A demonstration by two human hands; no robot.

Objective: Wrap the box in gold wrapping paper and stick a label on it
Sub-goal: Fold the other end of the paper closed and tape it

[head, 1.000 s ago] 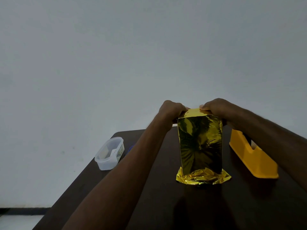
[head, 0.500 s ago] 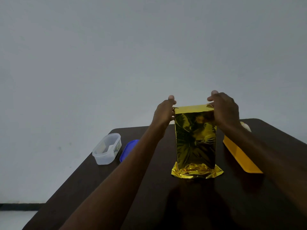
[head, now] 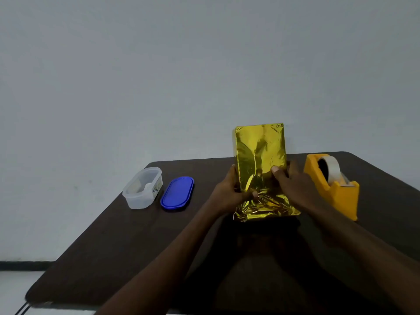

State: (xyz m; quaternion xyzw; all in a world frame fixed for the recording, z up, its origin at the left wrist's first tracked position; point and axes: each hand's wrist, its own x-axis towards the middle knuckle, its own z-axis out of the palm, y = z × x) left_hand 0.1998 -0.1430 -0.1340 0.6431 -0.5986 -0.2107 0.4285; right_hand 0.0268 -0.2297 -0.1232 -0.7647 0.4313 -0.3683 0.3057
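Note:
A tall box wrapped in shiny gold paper (head: 260, 153) stands upright on the dark table (head: 136, 242). Its top end is folded flat, and loose crumpled gold paper (head: 266, 209) spreads out at its bottom end. My left hand (head: 229, 193) grips the box's lower left side, thumb on the front. My right hand (head: 293, 187) grips the lower right side, thumb pressed on the front face. No label is visible on the paper.
A yellow tape dispenser (head: 334, 185) with a white roll stands right of the box. A clear plastic tub (head: 143, 187) and its blue lid (head: 177, 193) lie at the left. The table's back edge meets a grey wall.
Both hands have slid from the box's top edge down to its lower sides. The top end, held a second ago, now stands folded on its own.

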